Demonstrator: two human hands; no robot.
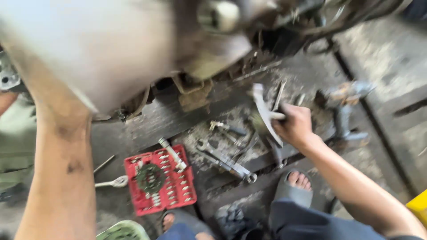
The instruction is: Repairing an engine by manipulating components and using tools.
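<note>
One metal part [266, 114] within right fingers [284, 116]

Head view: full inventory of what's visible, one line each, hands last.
socket tray: 1, red, on the floor lower left of centre, a dark round part lying on it
wrenches: several, silver, on the floor right of the tray
ring spanner: 1, silver, left of the tray
power tool: 1, grey, blurred, on the floor at right
machine body: 1, pale grey, blurred, fills the top left
yellow object: 1, right edge, cropped
sandals: 2, grey, bottom centre
left hand: out of sight; only the forearm shows
right hand: gripping a curved pale metal tool
</note>
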